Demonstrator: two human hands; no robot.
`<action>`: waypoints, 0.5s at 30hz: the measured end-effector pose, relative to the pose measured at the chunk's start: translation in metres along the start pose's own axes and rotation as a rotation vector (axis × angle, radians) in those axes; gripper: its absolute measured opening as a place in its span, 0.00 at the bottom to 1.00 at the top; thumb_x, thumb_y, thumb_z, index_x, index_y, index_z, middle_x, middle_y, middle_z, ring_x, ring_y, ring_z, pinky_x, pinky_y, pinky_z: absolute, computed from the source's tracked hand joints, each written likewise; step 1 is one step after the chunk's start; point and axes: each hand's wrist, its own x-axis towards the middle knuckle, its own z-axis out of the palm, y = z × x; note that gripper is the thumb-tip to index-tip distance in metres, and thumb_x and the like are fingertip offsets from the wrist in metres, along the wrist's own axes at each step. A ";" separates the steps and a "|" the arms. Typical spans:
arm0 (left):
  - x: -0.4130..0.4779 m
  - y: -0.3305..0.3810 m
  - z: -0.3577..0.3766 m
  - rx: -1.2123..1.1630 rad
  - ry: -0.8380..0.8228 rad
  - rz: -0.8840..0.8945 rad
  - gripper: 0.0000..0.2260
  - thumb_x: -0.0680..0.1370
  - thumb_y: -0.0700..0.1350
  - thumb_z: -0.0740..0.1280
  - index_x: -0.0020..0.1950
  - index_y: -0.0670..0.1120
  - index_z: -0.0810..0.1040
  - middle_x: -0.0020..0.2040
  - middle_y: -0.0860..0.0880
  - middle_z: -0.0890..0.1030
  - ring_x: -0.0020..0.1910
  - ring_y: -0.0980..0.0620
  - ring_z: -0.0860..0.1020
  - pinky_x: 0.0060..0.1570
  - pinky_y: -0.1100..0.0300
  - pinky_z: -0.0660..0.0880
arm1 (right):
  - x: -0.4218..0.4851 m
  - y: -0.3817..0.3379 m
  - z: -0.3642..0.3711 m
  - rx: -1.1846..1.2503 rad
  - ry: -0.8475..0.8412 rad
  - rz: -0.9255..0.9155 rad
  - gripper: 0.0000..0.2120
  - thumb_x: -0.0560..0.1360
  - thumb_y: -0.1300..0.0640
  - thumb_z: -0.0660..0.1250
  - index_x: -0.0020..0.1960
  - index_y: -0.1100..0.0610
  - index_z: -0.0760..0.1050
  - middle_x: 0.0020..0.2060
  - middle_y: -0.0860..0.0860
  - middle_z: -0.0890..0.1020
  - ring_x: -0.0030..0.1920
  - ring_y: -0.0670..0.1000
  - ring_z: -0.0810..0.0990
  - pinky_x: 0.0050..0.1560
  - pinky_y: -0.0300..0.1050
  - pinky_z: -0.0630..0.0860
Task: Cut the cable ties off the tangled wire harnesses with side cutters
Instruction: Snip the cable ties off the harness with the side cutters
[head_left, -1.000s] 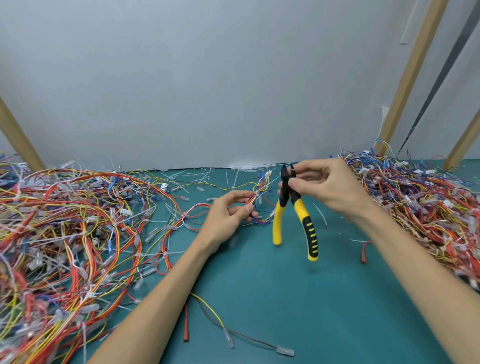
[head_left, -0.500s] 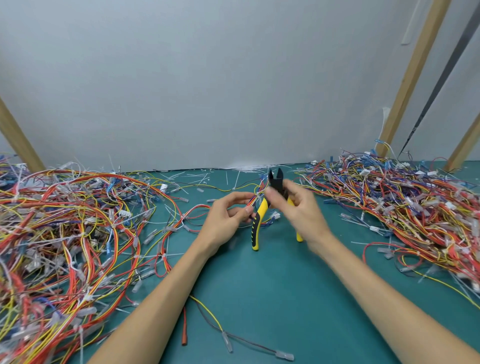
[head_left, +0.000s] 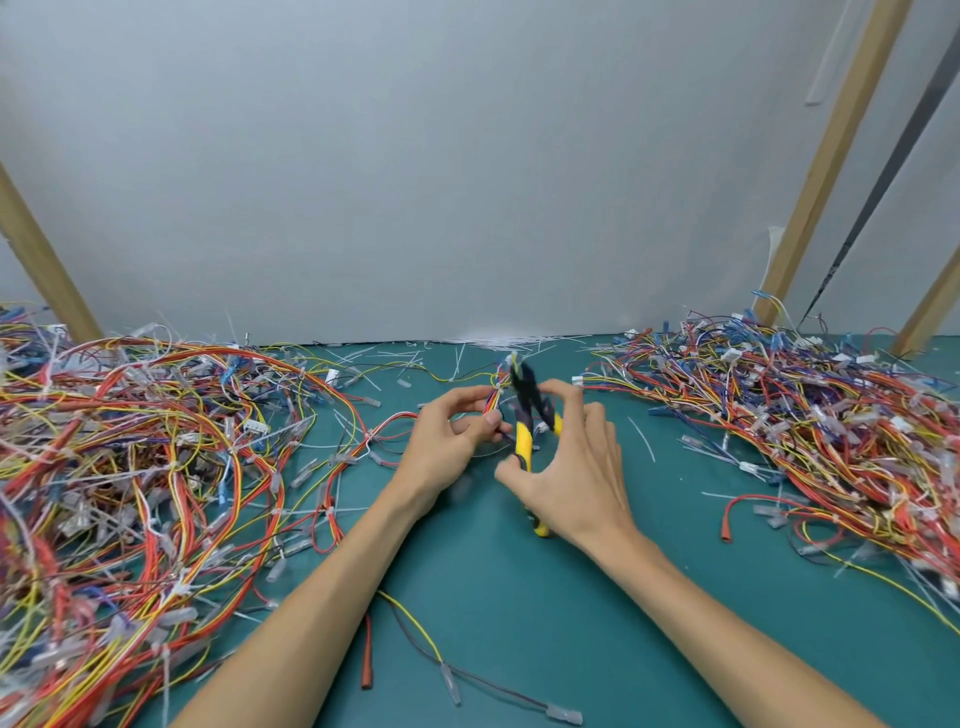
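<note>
My left hand (head_left: 449, 441) pinches a small bundle of red and yellow wires (head_left: 493, 397) above the middle of the green table. My right hand (head_left: 571, 467) grips the yellow-handled side cutters (head_left: 527, 415), thumb on one handle and fingers round the other. The black jaws point up and away, right beside the wire bundle. The cutters are blurred, so I cannot tell whether the jaws touch a tie.
A big tangle of harnesses (head_left: 145, 467) covers the left of the green table (head_left: 519, 623). A second pile (head_left: 810, 415) fills the right. Cut white ties (head_left: 498, 344) lie along the back edge by the wall. Loose wires (head_left: 447, 670) lie near the front.
My right hand has brought the cutters leftward to the bundle in my left hand and shifted its grip down onto the handles. My left hand has stayed put.
</note>
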 end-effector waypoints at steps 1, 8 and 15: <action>0.001 0.001 -0.001 -0.020 -0.008 -0.033 0.14 0.79 0.33 0.65 0.64 0.35 0.74 0.51 0.42 0.78 0.37 0.57 0.82 0.42 0.67 0.78 | -0.002 0.002 0.000 0.010 -0.032 -0.022 0.33 0.59 0.44 0.64 0.63 0.41 0.60 0.46 0.46 0.67 0.47 0.49 0.65 0.47 0.45 0.65; 0.006 0.000 -0.010 -0.149 -0.061 -0.154 0.08 0.79 0.35 0.66 0.57 0.35 0.78 0.51 0.38 0.83 0.43 0.52 0.83 0.49 0.65 0.80 | -0.001 0.009 0.000 0.177 -0.012 -0.012 0.13 0.61 0.49 0.67 0.46 0.48 0.78 0.42 0.46 0.67 0.44 0.41 0.71 0.44 0.24 0.64; 0.002 -0.003 -0.008 -0.182 0.040 -0.046 0.10 0.79 0.39 0.67 0.60 0.41 0.79 0.50 0.41 0.85 0.48 0.52 0.84 0.47 0.68 0.77 | 0.005 0.016 -0.003 0.240 0.058 -0.061 0.12 0.75 0.47 0.67 0.58 0.43 0.73 0.43 0.43 0.73 0.45 0.42 0.73 0.46 0.34 0.67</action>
